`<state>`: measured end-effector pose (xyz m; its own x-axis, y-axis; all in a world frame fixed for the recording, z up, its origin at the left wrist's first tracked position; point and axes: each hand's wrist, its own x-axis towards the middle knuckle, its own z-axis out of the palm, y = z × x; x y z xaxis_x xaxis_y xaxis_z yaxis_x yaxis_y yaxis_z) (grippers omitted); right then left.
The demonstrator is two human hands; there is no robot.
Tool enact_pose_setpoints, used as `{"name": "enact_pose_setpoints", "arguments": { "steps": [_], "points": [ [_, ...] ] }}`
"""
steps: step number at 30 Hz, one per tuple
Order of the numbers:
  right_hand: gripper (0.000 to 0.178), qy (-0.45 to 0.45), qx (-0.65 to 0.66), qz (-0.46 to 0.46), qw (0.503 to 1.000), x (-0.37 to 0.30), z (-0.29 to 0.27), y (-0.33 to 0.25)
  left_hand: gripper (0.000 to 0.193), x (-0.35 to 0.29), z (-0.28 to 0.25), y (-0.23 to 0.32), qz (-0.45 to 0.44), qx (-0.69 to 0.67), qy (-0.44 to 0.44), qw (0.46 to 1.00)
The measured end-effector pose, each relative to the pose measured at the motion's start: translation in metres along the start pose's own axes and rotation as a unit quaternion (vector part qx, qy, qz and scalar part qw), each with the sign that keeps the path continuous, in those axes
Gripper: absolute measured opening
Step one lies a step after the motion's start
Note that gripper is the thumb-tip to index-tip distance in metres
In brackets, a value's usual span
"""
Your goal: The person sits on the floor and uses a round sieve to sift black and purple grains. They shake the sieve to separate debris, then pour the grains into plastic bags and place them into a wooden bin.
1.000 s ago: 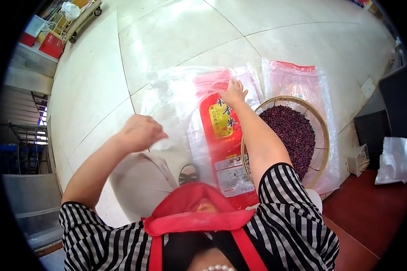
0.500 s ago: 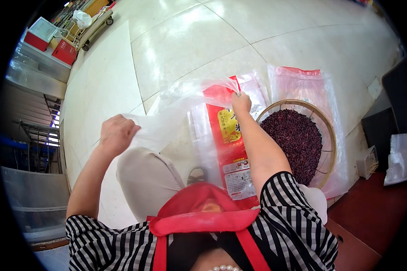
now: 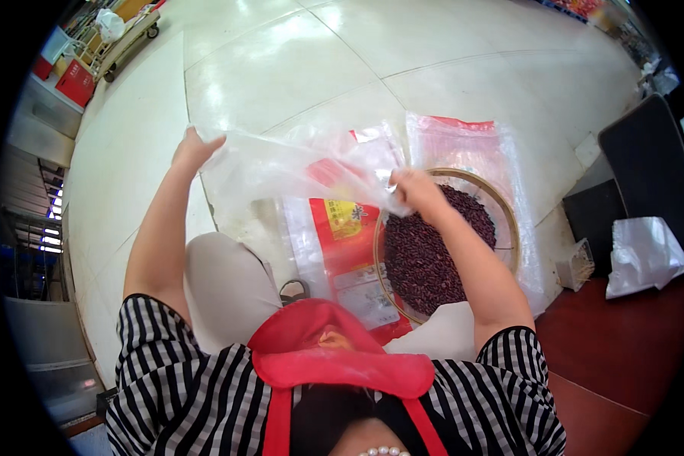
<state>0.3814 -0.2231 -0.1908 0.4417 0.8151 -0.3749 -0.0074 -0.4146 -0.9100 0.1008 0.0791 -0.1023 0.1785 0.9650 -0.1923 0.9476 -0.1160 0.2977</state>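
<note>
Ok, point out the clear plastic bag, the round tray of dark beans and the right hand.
clear plastic bag [image 3: 281, 171], head view, on its stretched middle.
round tray of dark beans [image 3: 509, 220], head view, on its right rim.
right hand [image 3: 412, 188], head view, on the back of the hand.

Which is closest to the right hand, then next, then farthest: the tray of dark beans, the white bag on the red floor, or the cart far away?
From the right hand:
1. Tray of dark beans, just below it.
2. White bag, off to the right.
3. Cart, far upper left.
</note>
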Motion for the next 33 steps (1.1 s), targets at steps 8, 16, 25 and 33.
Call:
{"name": "enact_pose_setpoints", "arguments": {
  "steps": [8,16,25,33],
  "points": [
    [0.03,-0.337,-0.025,0.104,0.935,-0.063,0.024,0.004,0.101,0.014,0.09,0.045,-0.049,-0.354,0.086,0.93],
    [0.019,0.052,0.338,0.056,0.938,-0.039,-0.067,0.009,0.075,0.016,0.086,0.062,-0.06,-0.699,-0.145,0.697],
    [0.013,0.307,0.53,0.128,0.78,-0.012,-0.14,0.059,0.031,-0.041,0.063,0.075,0.412,0.01,-0.177,0.894],
    [0.055,0.457,-0.429,-0.3,0.719,-0.035,-0.071,-0.029,0.025,-0.043,0.052,0.086,0.235,-0.213,-0.246,0.916]
  ]
}}
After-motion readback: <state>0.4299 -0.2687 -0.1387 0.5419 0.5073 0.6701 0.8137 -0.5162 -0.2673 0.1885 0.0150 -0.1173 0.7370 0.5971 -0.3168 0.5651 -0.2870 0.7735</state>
